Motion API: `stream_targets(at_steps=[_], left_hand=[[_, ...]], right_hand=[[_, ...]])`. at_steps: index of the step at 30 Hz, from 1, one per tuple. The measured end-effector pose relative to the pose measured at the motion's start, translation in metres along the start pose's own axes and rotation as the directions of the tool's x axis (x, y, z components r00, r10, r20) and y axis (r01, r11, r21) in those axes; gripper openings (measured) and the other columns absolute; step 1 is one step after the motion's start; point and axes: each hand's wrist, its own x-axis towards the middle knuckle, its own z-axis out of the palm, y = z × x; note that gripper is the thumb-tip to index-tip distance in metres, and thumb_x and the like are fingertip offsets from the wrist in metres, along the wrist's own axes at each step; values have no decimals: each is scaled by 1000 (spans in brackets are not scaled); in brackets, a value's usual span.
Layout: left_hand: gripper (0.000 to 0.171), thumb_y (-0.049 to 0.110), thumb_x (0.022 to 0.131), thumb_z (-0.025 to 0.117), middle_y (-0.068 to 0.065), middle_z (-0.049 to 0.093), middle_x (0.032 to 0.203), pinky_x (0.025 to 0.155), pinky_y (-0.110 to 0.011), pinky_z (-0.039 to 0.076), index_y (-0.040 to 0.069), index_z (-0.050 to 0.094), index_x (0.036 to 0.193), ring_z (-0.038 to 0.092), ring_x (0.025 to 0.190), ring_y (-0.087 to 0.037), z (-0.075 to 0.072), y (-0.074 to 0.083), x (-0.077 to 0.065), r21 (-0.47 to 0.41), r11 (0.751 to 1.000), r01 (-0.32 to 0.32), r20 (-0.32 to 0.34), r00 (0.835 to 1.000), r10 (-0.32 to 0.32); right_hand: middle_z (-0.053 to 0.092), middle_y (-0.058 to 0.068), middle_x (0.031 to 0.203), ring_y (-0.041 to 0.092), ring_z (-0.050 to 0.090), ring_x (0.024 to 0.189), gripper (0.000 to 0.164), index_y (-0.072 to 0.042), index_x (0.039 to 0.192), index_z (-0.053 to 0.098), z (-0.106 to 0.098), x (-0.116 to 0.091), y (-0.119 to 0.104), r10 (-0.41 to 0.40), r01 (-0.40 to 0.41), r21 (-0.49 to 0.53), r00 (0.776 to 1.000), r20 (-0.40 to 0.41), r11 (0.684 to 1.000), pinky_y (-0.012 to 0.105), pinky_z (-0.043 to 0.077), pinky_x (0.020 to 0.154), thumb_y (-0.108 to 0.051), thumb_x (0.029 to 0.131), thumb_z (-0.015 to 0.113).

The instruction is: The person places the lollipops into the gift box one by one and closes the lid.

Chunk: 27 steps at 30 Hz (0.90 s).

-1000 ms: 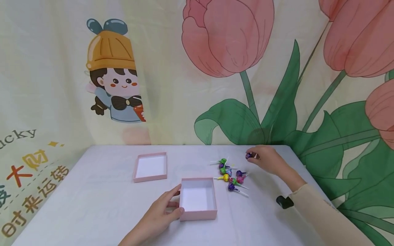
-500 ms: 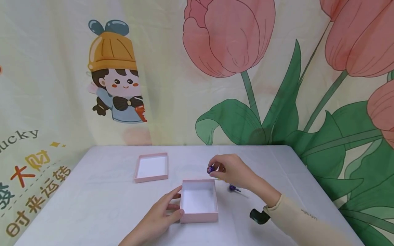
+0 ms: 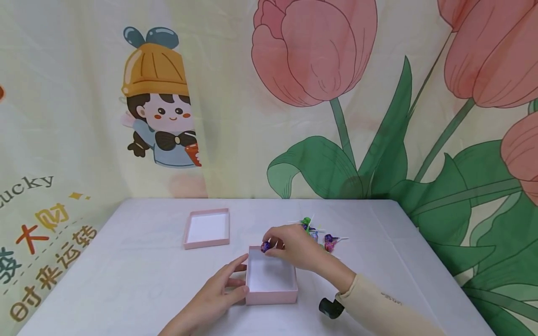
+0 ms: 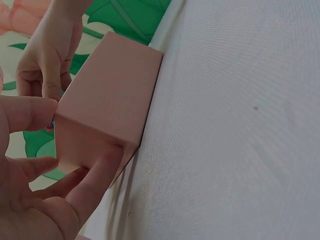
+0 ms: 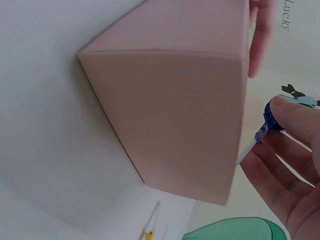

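In the head view, a pink box (image 3: 271, 297) stands open at the top, its inside white. My left hand (image 3: 216, 290) rests against the box's left side, fingertips and thumb touching that wall. Above the box's far left part, my right hand (image 3: 296, 246) pinches a purple-wrapped lollipop (image 3: 265, 246) between thumb and fingers. Its white stick points down beside the box rim in the right wrist view, where the dark blue wrapper (image 5: 270, 120) shows. The left wrist view has the left fingers (image 4: 100, 175) on the pink wall.
A shallow pink lid (image 3: 206, 227) lies inside up at the back left. Several lollipops, green (image 3: 306, 220) and pink (image 3: 329, 245) among them, lie right of the box, partly hidden by my right arm. A black wrist camera (image 3: 330, 308) hangs at the right cuff. A printed curtain backs the table.
My right hand has carried the lollipop left and nearer, from the table's back right to over the box. My left hand stays against the box.
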Motion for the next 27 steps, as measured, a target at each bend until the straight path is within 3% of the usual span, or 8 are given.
stream_targets(at_steps=[13,27], left_hand=[[75,25,103,72,-21,48,158,96,-40,56,17,34,167,62,127,-31,-2,-3,1,-18,1000,-16,11,1000,17],[75,25,103,72,-21,47,158,94,-41,57,18,34,166,61,126,-29,-4,-9,3,-54,998,-25,22,999,26]], right_hand=[[75,-9,95,-1,60,78,24,-14,115,80,23,4,-3,-21,22,-54,1000,13,998,11,55,70,-20,93,85],[78,-5,95,6,70,83,21,-13,109,81,42,8,1,-84,74,-138,994,-70,988,14,55,74,-15,90,87]])
